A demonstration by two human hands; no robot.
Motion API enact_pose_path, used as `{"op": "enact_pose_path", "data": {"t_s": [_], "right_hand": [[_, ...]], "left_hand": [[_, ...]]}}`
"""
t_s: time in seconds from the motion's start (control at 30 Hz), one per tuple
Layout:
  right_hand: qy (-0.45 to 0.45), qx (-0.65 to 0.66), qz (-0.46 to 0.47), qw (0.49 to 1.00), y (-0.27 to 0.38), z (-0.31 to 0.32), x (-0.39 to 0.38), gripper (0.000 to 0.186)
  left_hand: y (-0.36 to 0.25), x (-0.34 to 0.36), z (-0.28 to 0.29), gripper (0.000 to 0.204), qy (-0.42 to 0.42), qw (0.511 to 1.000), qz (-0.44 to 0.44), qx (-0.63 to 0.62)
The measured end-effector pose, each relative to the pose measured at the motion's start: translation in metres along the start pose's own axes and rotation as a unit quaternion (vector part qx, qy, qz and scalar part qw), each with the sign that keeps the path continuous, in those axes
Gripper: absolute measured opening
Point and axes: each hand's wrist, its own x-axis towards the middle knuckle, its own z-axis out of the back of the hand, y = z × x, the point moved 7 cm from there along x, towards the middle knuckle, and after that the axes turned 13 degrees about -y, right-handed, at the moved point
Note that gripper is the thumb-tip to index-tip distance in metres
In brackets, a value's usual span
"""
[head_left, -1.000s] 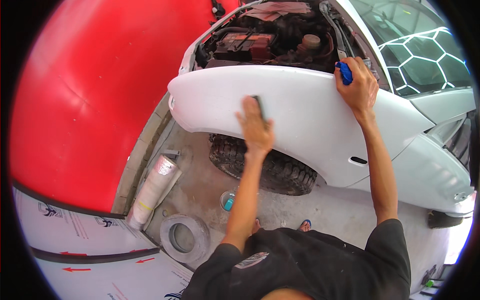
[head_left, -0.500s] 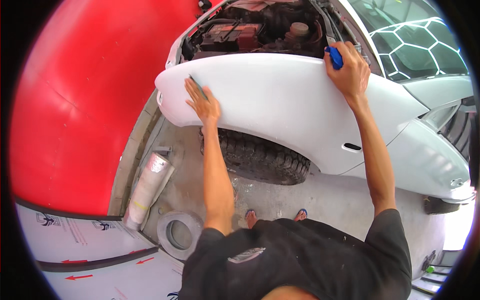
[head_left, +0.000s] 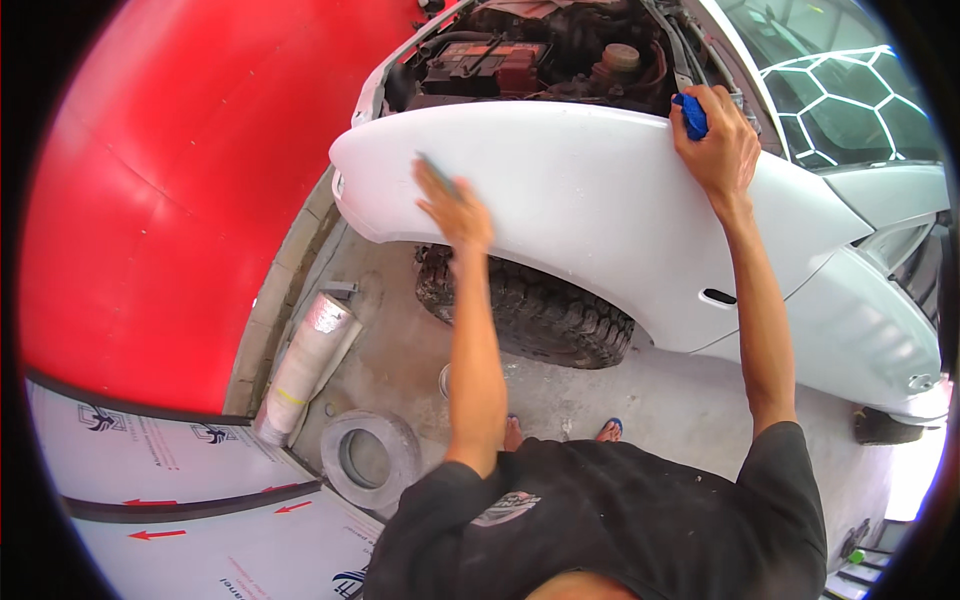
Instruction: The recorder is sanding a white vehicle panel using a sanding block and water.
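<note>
The white front fender (head_left: 590, 190) of a car spans the upper middle, above a knobbly black tire (head_left: 540, 310). On its front part my left hand (head_left: 458, 208), slightly blurred, presses a thin grey-green pad (head_left: 436, 174) against the paint, fingers stretched over it. Most of the pad is hidden, and I cannot tell its exact kind. My right hand (head_left: 722, 145) rests at the fender's upper edge near the windshield. Its fingers are wrapped round a crumpled blue cloth (head_left: 691, 117).
The engine bay (head_left: 540, 60) lies exposed beyond the fender. A red wall panel (head_left: 150, 200) curves along the left. A foil-faced roll (head_left: 305, 365) and a grey ring-shaped coil (head_left: 400, 460) lie on the concrete floor (head_left: 640, 400) near white printed panels (head_left: 180, 500).
My left hand has slid to the right along the fender with the pad. The right hand keeps its grip on the blue cloth at the fender edge. The whole view has shifted slightly.
</note>
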Motion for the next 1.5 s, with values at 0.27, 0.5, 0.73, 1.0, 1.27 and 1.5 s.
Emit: {"op": "enact_pose_path", "data": {"t_s": [0.27,0.5,0.73,1.0,1.27,1.5], "right_hand": [[0.006,-0.001,0.013,1.0,-0.002,-0.003,-0.005,0.018],[0.012,-0.016,0.017,1.0,-0.009,0.001,0.001,0.016],[0.004,0.003,0.008,1.0,0.006,-0.004,0.001,0.016],[0.006,-0.036,0.016,0.999,-0.019,0.005,0.003,0.017],[0.001,-0.034,0.024,0.999,-0.018,0.002,-0.005,0.018],[-0.013,-0.004,0.026,1.0,-0.007,-0.003,0.0,0.019]], "left_hand": [[0.039,0.055,0.021,0.074,0.036,0.997,-0.01,0.062],[-0.043,-0.094,-0.013,0.077,0.068,0.986,-0.148,0.019],[0.04,0.065,0.015,0.077,0.015,0.999,-0.011,0.033],[-0.02,-0.03,-0.009,0.078,0.096,0.985,-0.136,0.035],[-0.02,-0.047,-0.011,0.082,0.069,0.994,-0.082,0.008],[0.035,0.06,0.014,0.08,0.045,0.997,-0.024,0.052]]}}
